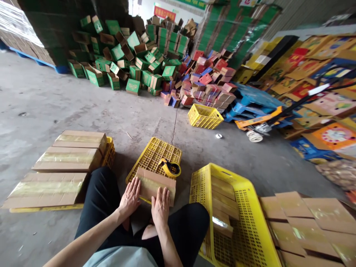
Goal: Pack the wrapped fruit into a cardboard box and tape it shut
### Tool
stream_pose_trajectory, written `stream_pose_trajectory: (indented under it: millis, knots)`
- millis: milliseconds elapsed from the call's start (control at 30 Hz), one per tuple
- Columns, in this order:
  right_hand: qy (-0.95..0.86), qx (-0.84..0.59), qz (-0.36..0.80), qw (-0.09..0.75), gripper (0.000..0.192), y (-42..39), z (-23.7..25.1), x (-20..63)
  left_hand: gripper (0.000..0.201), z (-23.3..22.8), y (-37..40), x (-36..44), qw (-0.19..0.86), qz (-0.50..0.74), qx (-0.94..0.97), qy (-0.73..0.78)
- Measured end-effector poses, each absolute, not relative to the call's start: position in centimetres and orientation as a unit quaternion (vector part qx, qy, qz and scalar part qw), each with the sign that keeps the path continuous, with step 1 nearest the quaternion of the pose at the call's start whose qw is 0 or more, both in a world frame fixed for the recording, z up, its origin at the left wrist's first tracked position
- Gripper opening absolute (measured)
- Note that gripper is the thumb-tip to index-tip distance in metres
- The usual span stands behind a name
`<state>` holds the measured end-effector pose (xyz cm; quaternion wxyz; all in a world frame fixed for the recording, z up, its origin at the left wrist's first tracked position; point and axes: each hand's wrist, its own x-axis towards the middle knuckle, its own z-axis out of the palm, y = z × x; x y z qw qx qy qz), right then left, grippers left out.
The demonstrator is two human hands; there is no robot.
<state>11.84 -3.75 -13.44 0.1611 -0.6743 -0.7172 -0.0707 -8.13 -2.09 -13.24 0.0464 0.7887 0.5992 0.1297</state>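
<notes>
Between my knees a brown cardboard box [155,184], with a strip of clear yellowish tape along it, rests on an upturned yellow plastic crate [151,154]. My left hand [130,196] lies flat with its fingers on the left end of the box. Near the box's right end, my right hand [160,207] presses down with its fingers stretched out. Neither hand is wrapped around anything. A yellow and black tape dispenser [170,167] sits on the crate just behind the box.
To my left, taped cardboard boxes [66,157] lie on a yellow crate. At my right stands a yellow crate [247,207] holding flat cardboard boxes, with more boxes [308,222] beyond. Farther off are another yellow crate [205,116], a pallet jack [261,120] and piled green cartons [133,86].
</notes>
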Motion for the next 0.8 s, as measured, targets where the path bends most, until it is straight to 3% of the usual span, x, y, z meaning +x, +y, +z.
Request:
stream_pose_trajectory:
  millis: [133,367,600,800]
  knots:
    - [-0.75,-0.638,-0.038,0.167,0.052,-4.4,-13.5,9.2,0.092,-13.7,-1.9,-7.8,0.045,0.127,0.789,0.599]
    - [-0.811,-0.553,-0.003,0.191,0.049,-0.5,-11.7,6.0,0.065,-13.8,-1.1,-7.8,0.015,0.122,0.798,0.589]
    - [-0.817,-0.549,0.035,0.174,0.051,0.3,-10.2,7.1,0.081,-13.0,-0.6,-8.6,0.047,0.091,0.796,0.596]
    - [-0.758,-0.631,-0.032,0.165,0.052,-1.3,-11.4,12.2,0.09,-11.2,0.2,-8.8,0.051,0.11,0.791,0.599]
